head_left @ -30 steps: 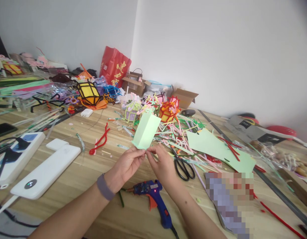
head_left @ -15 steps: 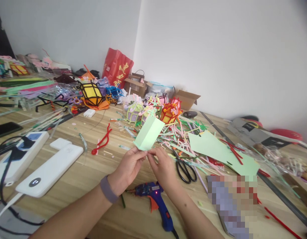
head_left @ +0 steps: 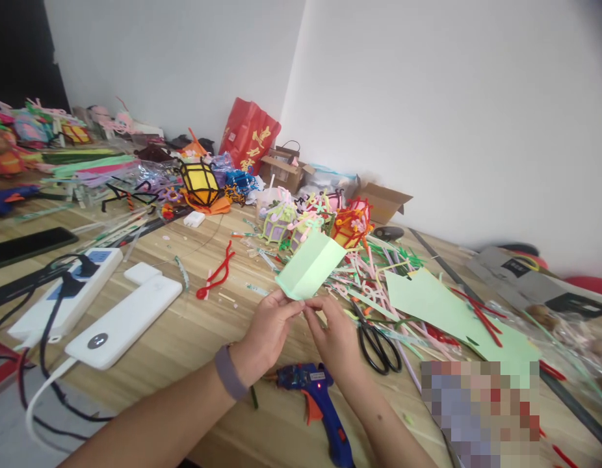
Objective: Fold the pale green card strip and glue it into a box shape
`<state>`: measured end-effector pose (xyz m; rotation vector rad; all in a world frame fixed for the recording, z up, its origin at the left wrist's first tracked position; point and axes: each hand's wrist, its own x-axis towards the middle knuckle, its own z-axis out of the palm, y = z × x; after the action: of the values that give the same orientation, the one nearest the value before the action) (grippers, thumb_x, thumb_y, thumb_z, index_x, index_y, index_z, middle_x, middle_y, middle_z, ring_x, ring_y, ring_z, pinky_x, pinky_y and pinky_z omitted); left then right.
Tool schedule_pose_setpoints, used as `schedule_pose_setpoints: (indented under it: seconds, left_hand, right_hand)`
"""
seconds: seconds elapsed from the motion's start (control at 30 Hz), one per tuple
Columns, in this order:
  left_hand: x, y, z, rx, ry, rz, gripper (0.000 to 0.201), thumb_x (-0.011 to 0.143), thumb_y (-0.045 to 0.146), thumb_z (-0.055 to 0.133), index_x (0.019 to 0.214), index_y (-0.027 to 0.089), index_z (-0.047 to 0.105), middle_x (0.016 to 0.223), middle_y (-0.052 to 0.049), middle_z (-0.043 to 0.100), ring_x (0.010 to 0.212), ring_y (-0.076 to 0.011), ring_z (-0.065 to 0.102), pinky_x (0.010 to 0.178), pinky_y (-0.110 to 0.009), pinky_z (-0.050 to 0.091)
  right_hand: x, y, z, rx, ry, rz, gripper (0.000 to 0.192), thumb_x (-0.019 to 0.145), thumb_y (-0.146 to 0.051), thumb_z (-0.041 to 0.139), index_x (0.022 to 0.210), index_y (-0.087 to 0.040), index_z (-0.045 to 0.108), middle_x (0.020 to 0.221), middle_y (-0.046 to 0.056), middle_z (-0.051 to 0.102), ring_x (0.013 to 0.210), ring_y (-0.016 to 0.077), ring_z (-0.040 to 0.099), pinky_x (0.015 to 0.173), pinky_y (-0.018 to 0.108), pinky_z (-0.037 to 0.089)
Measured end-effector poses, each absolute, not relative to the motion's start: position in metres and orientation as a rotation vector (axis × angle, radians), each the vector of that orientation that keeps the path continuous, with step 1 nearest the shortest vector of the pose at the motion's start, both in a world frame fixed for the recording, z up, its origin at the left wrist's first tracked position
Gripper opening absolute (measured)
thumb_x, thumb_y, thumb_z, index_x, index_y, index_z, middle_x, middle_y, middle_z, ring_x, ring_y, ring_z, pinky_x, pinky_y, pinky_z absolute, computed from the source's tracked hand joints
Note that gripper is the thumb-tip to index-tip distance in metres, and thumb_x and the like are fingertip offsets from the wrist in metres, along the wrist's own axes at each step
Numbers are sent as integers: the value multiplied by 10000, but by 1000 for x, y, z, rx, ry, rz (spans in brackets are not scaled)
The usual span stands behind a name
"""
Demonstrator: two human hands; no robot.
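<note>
A folded piece of light green paper [head_left: 314, 263] is held up over the middle of the table, its creased panels facing me. My left hand [head_left: 268, 328], with a grey band on the wrist, pinches its lower edge. Fingertips of my right hand [head_left: 333, 328] close on the same bottom edge, thumb and index finger together beside the left thumb. Below the hands lies a blue hot glue gun [head_left: 325, 403] with an orange trigger and a lit red light. Black-handled scissors [head_left: 379, 341] rest right of my right hand.
A larger green sheet [head_left: 442, 302] lies at the right under red pipe cleaners. Pipe-cleaner lanterns [head_left: 202, 182] and scraps crowd the back. At left are a white power bank [head_left: 125, 325], a power strip [head_left: 71, 292] and a black phone [head_left: 32, 246]. A red bag [head_left: 249, 136] stands behind.
The whole view has shifted, so everything appears further right and slightly lower. Both hands keep their grip on the folded green paper, which looks turned slightly.
</note>
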<state>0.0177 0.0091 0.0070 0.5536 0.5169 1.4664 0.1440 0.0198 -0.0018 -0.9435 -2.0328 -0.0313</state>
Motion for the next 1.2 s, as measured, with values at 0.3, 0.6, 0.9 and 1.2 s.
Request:
schedule_pose_setpoints:
  seconds: [0.3, 0.6, 0.9, 1.2]
  left_hand:
    - [18, 14, -5, 640, 620, 1545, 199, 648, 171, 745, 841, 170, 698, 848, -48, 732, 895, -216, 637, 865, -346, 442]
    - [19, 9, -8, 743, 684, 1571, 126, 679, 236, 726, 759, 154, 674, 722, -19, 677, 740, -185, 586, 728, -320, 450]
    - [18, 12, -7, 733, 668, 1556, 197, 668, 208, 705, 855, 144, 705, 789, -37, 714, 801, -199, 624, 782, -326, 464]
    - [18, 9, -1, 719, 696, 1568, 149, 662, 187, 701, 809, 158, 701, 784, -31, 723, 806, -206, 637, 777, -324, 473]
  right_hand:
    - [140, 10, 6, -900, -2103, -274, 297, 894, -104, 460, 1149, -187, 588, 858, 57, 562, 783, 183, 556, 672, 310, 481]
    - [133, 2, 10, -870, -2266, -577, 362, 916, -103, 424, 1213, -192, 611, 794, 40, 541, 672, 159, 452, 601, 285, 355]
    - [136, 4, 8, -877, -2288, -632, 323, 931, -141, 424, 1187, -159, 619, 771, 37, 546, 652, 161, 449, 607, 302, 352]
    - [135, 5, 8, -880, -2303, -646, 331, 937, -149, 407, 1200, -155, 608, 759, 42, 564, 660, 174, 469, 618, 311, 364]
